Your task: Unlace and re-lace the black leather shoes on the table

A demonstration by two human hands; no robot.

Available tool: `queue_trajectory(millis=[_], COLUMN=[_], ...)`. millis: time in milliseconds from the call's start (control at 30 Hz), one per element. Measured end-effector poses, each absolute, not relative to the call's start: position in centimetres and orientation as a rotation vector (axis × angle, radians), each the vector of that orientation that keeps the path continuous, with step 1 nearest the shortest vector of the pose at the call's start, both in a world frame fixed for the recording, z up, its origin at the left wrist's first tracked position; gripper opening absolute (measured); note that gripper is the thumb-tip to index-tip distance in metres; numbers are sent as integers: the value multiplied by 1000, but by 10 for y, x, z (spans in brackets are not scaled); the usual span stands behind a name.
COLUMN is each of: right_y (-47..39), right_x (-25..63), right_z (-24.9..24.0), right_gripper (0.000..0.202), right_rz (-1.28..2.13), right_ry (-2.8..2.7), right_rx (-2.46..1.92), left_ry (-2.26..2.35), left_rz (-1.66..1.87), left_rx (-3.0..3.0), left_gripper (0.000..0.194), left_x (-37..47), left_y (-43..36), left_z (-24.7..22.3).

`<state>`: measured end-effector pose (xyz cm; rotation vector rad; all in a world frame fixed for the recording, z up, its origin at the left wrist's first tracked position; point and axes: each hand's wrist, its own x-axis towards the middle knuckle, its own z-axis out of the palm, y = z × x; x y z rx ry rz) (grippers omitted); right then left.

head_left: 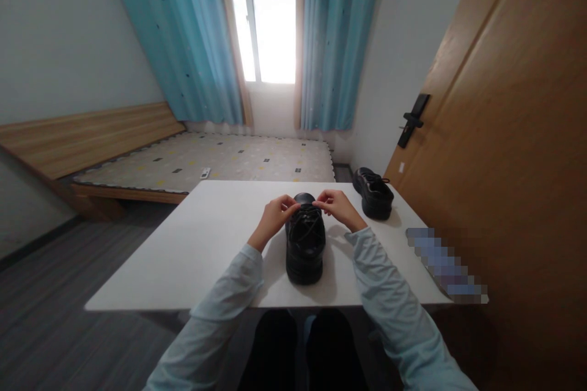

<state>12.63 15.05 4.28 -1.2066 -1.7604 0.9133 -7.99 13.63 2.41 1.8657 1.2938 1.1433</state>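
A black lace-up shoe [305, 259] stands upright on the white table [206, 244], heel towards me and toe pointing away. Its black shoelace [307, 218] crosses over the tongue. At the left side of the lacing near the toe, my left hand [279, 211] is closed in a pinch on the shoelace. Opposite it, my right hand [334, 203] pinches the shoelace at the right side, thumb and forefinger together. The exact bit of lace between the fingertips is too small to make out. The matching black shoe [376, 195] sits apart, further back on the right.
A blurred, pixelated flat item [444, 266] lies along the table's right edge. Behind the table is a bed [247, 156] with a small white object [206, 173] on it. A wooden door [504, 134] stands close on the right. My legs are under the table's front edge.
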Motion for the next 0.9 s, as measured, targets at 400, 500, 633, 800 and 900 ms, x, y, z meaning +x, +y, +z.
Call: queue_trajectory(millis=[400,500,633,800,900], right_y=[151,152,152,154,156], right_x=[124,125,129,134,135], right_z=[42,40,37,33,30], right_gripper=[30,22,20,20,22], right_rz=[1085,1057,1106,1156,1164], right_ry=[-1730,-1750,-1705,-1686,-1691], right_rx=[-1151,-1179,-1206,-1212,-1237], left_ry=[1260,1250,1260,1277,1301], left_rz=[1075,1069,1064,1041,1027], left_rx=[1787,1803,1822,1839,1822], left_gripper=[31,27,24,25,22], left_x=[-78,-78,-80,-85,-86], left_y=[145,145,144,145,144], left_z=[16,16,16,12,11])
